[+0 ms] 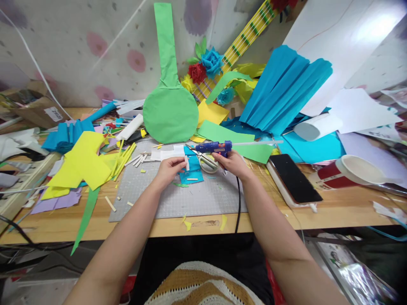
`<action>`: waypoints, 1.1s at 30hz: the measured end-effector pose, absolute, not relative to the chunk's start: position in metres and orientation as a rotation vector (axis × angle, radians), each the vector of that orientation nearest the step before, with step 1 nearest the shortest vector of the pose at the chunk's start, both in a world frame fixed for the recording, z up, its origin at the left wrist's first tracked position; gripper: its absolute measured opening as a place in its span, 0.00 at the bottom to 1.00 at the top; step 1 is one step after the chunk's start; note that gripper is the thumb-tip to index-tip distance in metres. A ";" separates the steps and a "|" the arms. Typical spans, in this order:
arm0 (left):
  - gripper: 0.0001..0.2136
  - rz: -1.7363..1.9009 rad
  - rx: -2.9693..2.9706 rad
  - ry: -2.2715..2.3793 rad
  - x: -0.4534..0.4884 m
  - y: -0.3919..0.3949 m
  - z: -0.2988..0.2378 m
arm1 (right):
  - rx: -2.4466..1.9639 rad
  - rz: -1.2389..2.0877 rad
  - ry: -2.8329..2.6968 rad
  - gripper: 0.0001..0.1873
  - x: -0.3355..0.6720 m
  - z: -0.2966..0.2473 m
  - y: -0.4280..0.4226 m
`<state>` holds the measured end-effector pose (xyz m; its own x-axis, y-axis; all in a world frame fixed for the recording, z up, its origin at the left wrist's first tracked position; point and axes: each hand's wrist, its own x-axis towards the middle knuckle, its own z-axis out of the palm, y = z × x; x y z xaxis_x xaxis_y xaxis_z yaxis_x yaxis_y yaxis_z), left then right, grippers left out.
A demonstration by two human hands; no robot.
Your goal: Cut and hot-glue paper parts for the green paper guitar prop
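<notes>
Glue gun (208, 147) gripped in right hand (234, 163); left hand (171, 170) pinches seemingly white strip (187, 164); mat (184, 203) mostly bare along front edge.

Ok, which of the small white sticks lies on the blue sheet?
The stick lying crosswise near the lower edge of the blue sheet. A white piece is pinched in the left hand; other sticks lie on or beside the grey mat.

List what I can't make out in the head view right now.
All in the head view:
Glue gun handle: mostly covered by the right hand.
White strip in the left hand: any glue on it is too small to tell.
Top red flower: cut off by the top edge.
Box label: print too small and blurred to read.
</notes>
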<state>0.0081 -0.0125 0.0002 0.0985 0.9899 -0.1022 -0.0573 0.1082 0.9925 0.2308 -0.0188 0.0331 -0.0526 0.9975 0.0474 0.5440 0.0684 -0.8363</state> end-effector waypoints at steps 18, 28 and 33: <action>0.14 1.275 0.932 0.898 0.005 -0.010 0.007 | -1.770 0.555 -1.409 0.28 0.268 0.004 0.006; 0.17 1.396 0.843 0.933 0.005 -0.005 0.005 | -1.750 0.724 -1.435 0.27 0.273 -0.004 0.006; 0.18 1.351 0.892 0.996 0.006 -0.007 0.003 | -1.823 0.563 -1.600 0.29 0.279 0.002 0.004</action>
<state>0.0065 -0.0069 0.0026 -0.0325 0.9980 -0.0539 -0.3473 0.0393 0.9369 0.2790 0.0044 0.0018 0.1668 0.9817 0.0924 0.7074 -0.0539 -0.7048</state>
